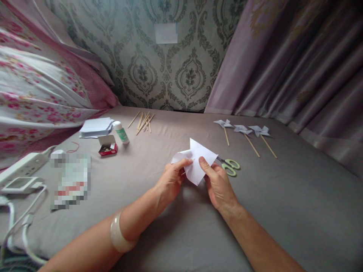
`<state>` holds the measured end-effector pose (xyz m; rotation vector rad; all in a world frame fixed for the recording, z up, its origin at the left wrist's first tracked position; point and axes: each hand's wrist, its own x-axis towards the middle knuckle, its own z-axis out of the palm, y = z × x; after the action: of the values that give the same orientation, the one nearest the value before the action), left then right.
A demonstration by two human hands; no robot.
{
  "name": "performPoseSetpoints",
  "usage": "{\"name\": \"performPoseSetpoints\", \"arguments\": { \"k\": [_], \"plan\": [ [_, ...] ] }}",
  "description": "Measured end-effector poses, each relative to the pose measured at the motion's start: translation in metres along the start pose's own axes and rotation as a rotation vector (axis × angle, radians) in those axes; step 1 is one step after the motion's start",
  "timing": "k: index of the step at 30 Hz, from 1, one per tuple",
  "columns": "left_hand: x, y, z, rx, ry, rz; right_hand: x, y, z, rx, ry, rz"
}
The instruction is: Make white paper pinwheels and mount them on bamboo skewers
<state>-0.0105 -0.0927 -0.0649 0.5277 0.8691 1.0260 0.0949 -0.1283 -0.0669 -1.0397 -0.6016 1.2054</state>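
Observation:
Between my two hands is a white paper pinwheel, partly folded, with a flap bent in on its left side. My left hand pinches that folded side, thumb pressed near the middle of the paper. On the right side my right hand grips the sheet with the thumb on top and fingers underneath. Green-handled scissors lie just beyond my right hand, their blades partly hidden by the paper. Whatever lies under the paper is hidden.
Three finished pinwheels on sticks lie at the back right. At the back left are loose wooden sticks, a glue stick, a small open box and stacked paper. A power strip with cables sits far left.

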Motion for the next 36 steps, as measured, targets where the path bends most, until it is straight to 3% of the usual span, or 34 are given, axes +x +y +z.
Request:
{"name": "performPoseSetpoints", "arguments": {
  "k": [7,33,36],
  "plan": [
    [0.003,0.014,-0.002,-0.012,0.055,0.023,0.013,-0.016,-0.015,-0.076,0.292,-0.239],
    [0.002,0.008,-0.003,0.048,0.052,0.057,0.001,-0.013,-0.017,-0.678,0.249,-0.662],
    [0.002,0.012,-0.002,0.021,0.068,0.025,0.001,-0.018,-0.019,-0.758,0.26,-0.785]
  ]
}}
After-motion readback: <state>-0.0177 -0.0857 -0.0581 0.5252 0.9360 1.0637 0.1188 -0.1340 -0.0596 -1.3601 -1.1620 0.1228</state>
